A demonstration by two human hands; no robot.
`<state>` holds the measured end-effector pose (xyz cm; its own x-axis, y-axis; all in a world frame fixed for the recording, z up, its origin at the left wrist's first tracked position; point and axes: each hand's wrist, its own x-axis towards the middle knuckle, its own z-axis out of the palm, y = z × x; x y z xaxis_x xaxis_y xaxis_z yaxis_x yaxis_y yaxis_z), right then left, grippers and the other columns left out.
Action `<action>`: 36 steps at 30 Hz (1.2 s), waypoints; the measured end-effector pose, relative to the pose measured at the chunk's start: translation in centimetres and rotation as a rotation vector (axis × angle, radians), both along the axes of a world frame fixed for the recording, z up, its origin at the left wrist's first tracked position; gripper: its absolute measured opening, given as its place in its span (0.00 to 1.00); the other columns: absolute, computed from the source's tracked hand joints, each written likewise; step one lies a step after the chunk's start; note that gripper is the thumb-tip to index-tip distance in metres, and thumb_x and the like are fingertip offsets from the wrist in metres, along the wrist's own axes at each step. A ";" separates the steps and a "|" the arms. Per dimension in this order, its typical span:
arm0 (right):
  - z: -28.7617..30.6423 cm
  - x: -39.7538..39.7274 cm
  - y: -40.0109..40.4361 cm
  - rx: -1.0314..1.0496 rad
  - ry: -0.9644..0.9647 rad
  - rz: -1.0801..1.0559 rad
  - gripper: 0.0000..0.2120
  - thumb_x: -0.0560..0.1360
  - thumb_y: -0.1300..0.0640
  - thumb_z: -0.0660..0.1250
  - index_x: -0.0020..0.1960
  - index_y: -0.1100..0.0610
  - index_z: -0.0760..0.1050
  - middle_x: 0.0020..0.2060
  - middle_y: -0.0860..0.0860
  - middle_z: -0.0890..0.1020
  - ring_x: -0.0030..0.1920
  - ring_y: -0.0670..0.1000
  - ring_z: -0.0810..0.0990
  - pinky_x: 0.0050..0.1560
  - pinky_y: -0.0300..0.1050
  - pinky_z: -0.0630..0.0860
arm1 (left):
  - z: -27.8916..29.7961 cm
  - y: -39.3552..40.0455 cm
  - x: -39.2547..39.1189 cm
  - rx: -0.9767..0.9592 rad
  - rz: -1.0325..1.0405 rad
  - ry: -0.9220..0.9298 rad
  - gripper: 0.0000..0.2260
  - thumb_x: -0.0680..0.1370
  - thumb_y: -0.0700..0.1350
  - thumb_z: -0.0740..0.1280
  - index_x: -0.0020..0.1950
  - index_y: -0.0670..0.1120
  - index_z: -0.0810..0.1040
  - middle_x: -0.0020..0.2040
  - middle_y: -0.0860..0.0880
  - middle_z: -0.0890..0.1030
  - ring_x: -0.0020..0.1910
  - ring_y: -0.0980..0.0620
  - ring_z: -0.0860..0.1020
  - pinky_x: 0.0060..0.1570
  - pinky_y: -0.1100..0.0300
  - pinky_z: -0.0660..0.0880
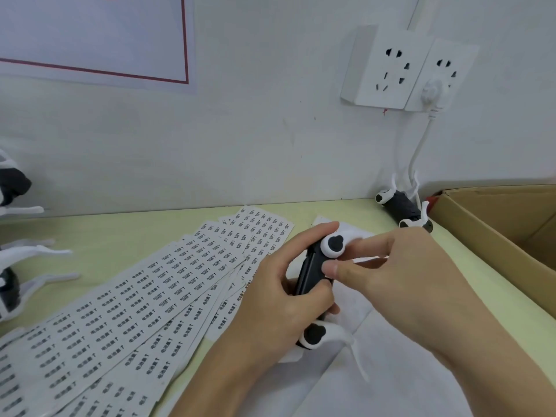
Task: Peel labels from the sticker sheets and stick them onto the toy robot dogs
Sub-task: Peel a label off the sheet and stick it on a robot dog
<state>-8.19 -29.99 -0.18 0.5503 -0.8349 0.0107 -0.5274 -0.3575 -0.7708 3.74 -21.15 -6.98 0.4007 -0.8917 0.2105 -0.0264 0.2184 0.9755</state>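
Left hand (pixel 285 299) curls round the black toy dog (pixel 314 273), holding it above the table (pixel 301 210). Right hand (pixel 388 266) pinches at its body, thumb and fingertips closed. Sticker sheets (pixel 144 299) fan out just left.

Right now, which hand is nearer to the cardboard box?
Right. The right hand lies just left of the box; the left hand grips the toy dog farther left.

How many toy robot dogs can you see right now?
4, maybe more off-frame: one toy dog held in both hands, one lying by the wall near the cardboard box, two partly cut off at left.
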 end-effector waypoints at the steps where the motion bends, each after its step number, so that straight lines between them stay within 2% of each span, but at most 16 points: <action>1: -0.1 0.1 0.0 -0.001 0.003 -0.030 0.03 0.67 0.48 0.78 0.37 0.45 0.86 0.37 0.38 0.85 0.39 0.36 0.81 0.35 0.31 0.67 | 0.0 0.0 0.0 0.001 -0.002 -0.008 0.26 0.72 0.40 0.65 0.64 0.67 0.78 0.50 0.50 0.85 0.38 0.49 0.84 0.45 0.55 0.82; 4: -0.2 0.2 0.0 0.021 -0.026 -0.085 0.06 0.67 0.52 0.79 0.32 0.45 0.85 0.34 0.41 0.85 0.37 0.36 0.80 0.33 0.32 0.68 | 0.0 0.1 -0.1 0.005 -0.011 -0.030 0.27 0.72 0.40 0.65 0.64 0.67 0.78 0.50 0.50 0.85 0.38 0.48 0.84 0.45 0.55 0.82; 6: -0.2 0.0 -0.1 0.059 -0.044 -0.073 0.08 0.67 0.54 0.79 0.31 0.43 0.85 0.34 0.39 0.84 0.39 0.34 0.80 0.32 0.31 0.68 | 0.1 0.1 -0.1 0.007 -0.013 -0.030 0.27 0.72 0.39 0.65 0.64 0.67 0.78 0.50 0.51 0.85 0.38 0.48 0.84 0.44 0.56 0.82; 10: 0.1 -0.6 -0.4 0.129 -0.063 -0.006 0.10 0.69 0.54 0.77 0.33 0.41 0.85 0.35 0.35 0.84 0.42 0.40 0.82 0.37 0.36 0.69 | 0.2 0.0 -0.1 0.014 -0.008 -0.019 0.27 0.71 0.40 0.64 0.63 0.68 0.78 0.51 0.54 0.85 0.37 0.48 0.84 0.42 0.58 0.80; 13: 0.4 -0.8 -0.3 0.170 -0.052 0.080 0.05 0.70 0.51 0.76 0.38 0.40 0.86 0.38 0.34 0.85 0.42 0.34 0.81 0.39 0.34 0.69 | 0.2 -0.1 -0.1 0.015 -0.009 -0.006 0.27 0.71 0.40 0.64 0.63 0.67 0.78 0.50 0.53 0.85 0.37 0.49 0.84 0.42 0.58 0.80; 16: 0.1 -0.5 -0.3 0.147 -0.056 0.048 0.02 0.68 0.49 0.78 0.38 0.42 0.86 0.32 0.30 0.81 0.37 0.26 0.77 0.32 0.27 0.69 | 0.2 0.0 -0.1 0.011 -0.011 -0.004 0.26 0.72 0.41 0.65 0.64 0.67 0.78 0.48 0.50 0.85 0.37 0.49 0.84 0.42 0.58 0.80; 18: -0.3 -0.2 -0.3 0.124 -0.041 -0.011 0.02 0.68 0.50 0.78 0.38 0.46 0.86 0.28 0.34 0.80 0.33 0.28 0.77 0.30 0.29 0.68 | 0.1 0.1 0.0 0.012 -0.012 -0.019 0.27 0.72 0.40 0.65 0.64 0.67 0.77 0.48 0.47 0.85 0.38 0.49 0.84 0.43 0.56 0.81; 20: -0.5 0.2 -0.1 0.089 -0.013 -0.056 0.05 0.69 0.51 0.78 0.37 0.47 0.83 0.32 0.36 0.80 0.31 0.33 0.77 0.29 0.29 0.66 | 0.1 0.1 0.0 0.014 -0.012 -0.029 0.28 0.71 0.40 0.65 0.65 0.67 0.77 0.48 0.44 0.85 0.38 0.49 0.84 0.45 0.53 0.82; 23: -0.8 0.6 0.3 0.031 -0.017 -0.081 0.07 0.70 0.54 0.78 0.36 0.47 0.81 0.29 0.39 0.80 0.30 0.31 0.77 0.23 0.25 0.67 | 0.1 0.1 0.0 0.008 -0.014 -0.016 0.28 0.71 0.39 0.64 0.65 0.65 0.77 0.50 0.45 0.85 0.39 0.50 0.83 0.42 0.60 0.79; 25: -0.8 0.6 0.3 0.054 -0.041 -0.047 0.05 0.71 0.55 0.77 0.37 0.48 0.83 0.27 0.39 0.82 0.31 0.31 0.78 0.25 0.23 0.67 | 0.2 0.1 0.0 -0.002 -0.011 0.003 0.28 0.71 0.39 0.64 0.65 0.64 0.78 0.51 0.47 0.85 0.39 0.52 0.82 0.41 0.64 0.78; 29: -0.6 -0.1 0.0 0.121 -0.116 0.024 0.09 0.70 0.54 0.77 0.34 0.42 0.85 0.29 0.29 0.80 0.36 0.29 0.79 0.30 0.20 0.67 | 0.2 0.1 0.0 -0.002 -0.014 0.018 0.27 0.71 0.39 0.64 0.64 0.65 0.78 0.49 0.49 0.85 0.37 0.52 0.82 0.40 0.63 0.78; 34: -0.7 0.0 -0.3 0.178 -0.172 0.015 0.09 0.69 0.57 0.78 0.35 0.45 0.86 0.25 0.30 0.78 0.31 0.24 0.74 0.29 0.19 0.66 | 0.2 0.1 0.0 0.008 -0.019 0.019 0.27 0.70 0.39 0.64 0.63 0.66 0.78 0.45 0.49 0.85 0.37 0.48 0.83 0.39 0.62 0.78; 36: -0.7 -0.2 -0.4 0.216 -0.174 0.034 0.11 0.70 0.58 0.77 0.35 0.42 0.86 0.28 0.32 0.81 0.35 0.26 0.78 0.36 0.24 0.72 | 0.2 0.2 0.0 0.009 -0.021 0.020 0.28 0.70 0.38 0.64 0.63 0.66 0.78 0.45 0.50 0.85 0.37 0.49 0.83 0.39 0.62 0.78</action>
